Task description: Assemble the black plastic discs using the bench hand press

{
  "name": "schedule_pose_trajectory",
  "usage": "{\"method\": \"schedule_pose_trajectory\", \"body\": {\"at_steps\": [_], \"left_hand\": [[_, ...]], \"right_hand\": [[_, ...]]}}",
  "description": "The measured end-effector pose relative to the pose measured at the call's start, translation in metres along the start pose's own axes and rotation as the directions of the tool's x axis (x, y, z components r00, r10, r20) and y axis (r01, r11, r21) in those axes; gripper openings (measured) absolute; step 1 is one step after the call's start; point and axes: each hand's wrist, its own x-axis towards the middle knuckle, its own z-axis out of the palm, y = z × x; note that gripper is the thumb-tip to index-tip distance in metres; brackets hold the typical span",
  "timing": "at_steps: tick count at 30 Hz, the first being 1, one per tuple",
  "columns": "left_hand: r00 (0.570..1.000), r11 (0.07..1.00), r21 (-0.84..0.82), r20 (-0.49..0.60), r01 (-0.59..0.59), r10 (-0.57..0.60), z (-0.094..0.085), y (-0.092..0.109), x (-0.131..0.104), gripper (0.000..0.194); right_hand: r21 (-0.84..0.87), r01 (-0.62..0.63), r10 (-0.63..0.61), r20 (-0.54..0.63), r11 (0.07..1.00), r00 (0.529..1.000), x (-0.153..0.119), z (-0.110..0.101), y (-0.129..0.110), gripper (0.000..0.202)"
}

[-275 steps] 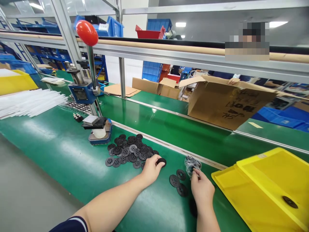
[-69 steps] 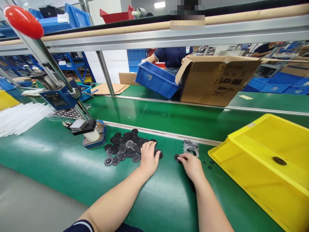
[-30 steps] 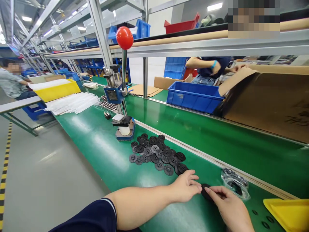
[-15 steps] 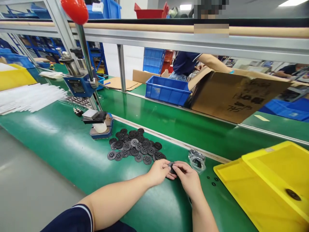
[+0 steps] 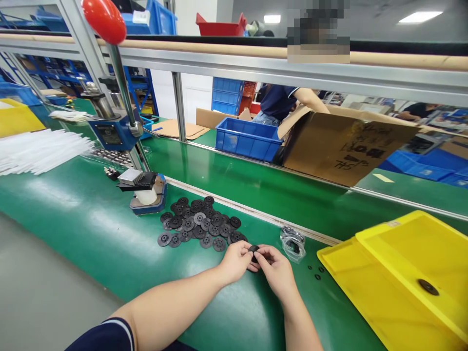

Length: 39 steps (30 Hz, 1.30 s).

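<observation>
Between my two hands is a small black plastic disc (image 5: 253,249), partly covered by fingers. My left hand (image 5: 237,262) grips it from the left, and the fingertips of my right hand (image 5: 276,269) pinch it from the right. Just beyond and left of my hands lies a heap of similar black discs (image 5: 199,219) with holes round their centres. A clear plastic bag (image 5: 293,243) with dark contents rests beyond my right hand. Several small black rings (image 5: 318,276) lie on the green table to the right of that hand.
At right stands a yellow bin (image 5: 387,273) with one black disc (image 5: 428,287) in it. A hand press (image 5: 115,130) with a red knob rises at left, near white strips (image 5: 40,151). Behind the rail are a blue bin (image 5: 248,139), a cardboard box (image 5: 340,146) and a co-worker (image 5: 275,105).
The disc in my hands has tilted and looks darker; both hands still hold it. The whole view has shifted slightly. The co-worker's arm now reaches less far over the box.
</observation>
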Motion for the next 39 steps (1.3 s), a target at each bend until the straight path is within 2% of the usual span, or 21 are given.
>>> {"method": "schedule_pose_trajectory", "body": {"at_steps": [7,12,15,18,22,26,29,31,32,34,36,39], "left_hand": [[1.000,0.999,0.027,-0.004,-0.024,0.024,0.002,0.005,-0.005,0.045],[0.999,0.996,0.075,0.026,-0.037,0.035,0.003,0.010,-0.016,0.043],[0.997,0.998,0.064,0.076,0.003,-0.008,-0.002,0.009,-0.014,0.044],[0.993,0.997,0.064,0.104,0.041,-0.048,-0.006,0.009,-0.011,0.046],[0.994,0.997,0.074,0.100,0.038,-0.045,-0.006,0.010,-0.012,0.046],[0.997,0.990,0.144,0.074,-0.010,0.000,-0.005,0.014,-0.014,0.041],[0.994,0.963,0.246,0.041,-0.107,0.100,-0.008,0.017,-0.013,0.035],[0.977,0.898,0.389,0.025,-0.204,0.211,-0.013,0.020,-0.009,0.030],[0.961,0.837,0.487,0.024,-0.252,0.275,-0.017,0.021,-0.007,0.028],[0.909,0.645,0.689,0.046,-0.329,0.415,-0.027,0.024,-0.002,0.024],[0.840,0.411,0.838,0.098,-0.359,0.533,-0.036,0.026,0.003,0.022],[0.756,0.143,0.935,0.166,-0.325,0.633,-0.044,0.029,0.008,0.025]], "right_hand": [[0.049,-0.048,0.049,-0.014,0.998,0.999,0.000,0.002,-0.006,0.030],[0.062,-0.065,0.070,-0.080,0.996,0.994,-0.006,0.006,-0.006,0.019],[0.042,-0.039,0.045,-0.141,0.998,0.989,-0.006,0.010,-0.003,0.012],[0.016,-0.001,0.003,-0.154,1.000,0.988,-0.007,0.013,-0.002,0.018],[-0.017,0.038,-0.040,-0.127,0.999,0.991,-0.011,0.014,-0.006,0.030],[-0.058,0.030,-0.036,-0.103,0.998,0.994,-0.011,0.001,-0.011,0.023],[-0.173,-0.032,-0.004,-0.206,0.984,0.979,-0.008,-0.021,-0.011,0.025],[-0.274,-0.130,0.030,-0.342,0.953,0.939,-0.005,-0.037,-0.006,0.033],[-0.321,-0.186,0.043,-0.403,0.929,0.914,-0.004,-0.045,-0.002,0.034],[-0.403,-0.287,0.067,-0.479,0.869,0.875,0.000,-0.055,0.007,0.031],[-0.468,-0.371,0.102,-0.504,0.802,0.858,0.005,-0.059,0.016,0.029],[-0.541,-0.469,0.171,-0.510,0.698,0.843,0.012,-0.058,0.024,0.035]]}}
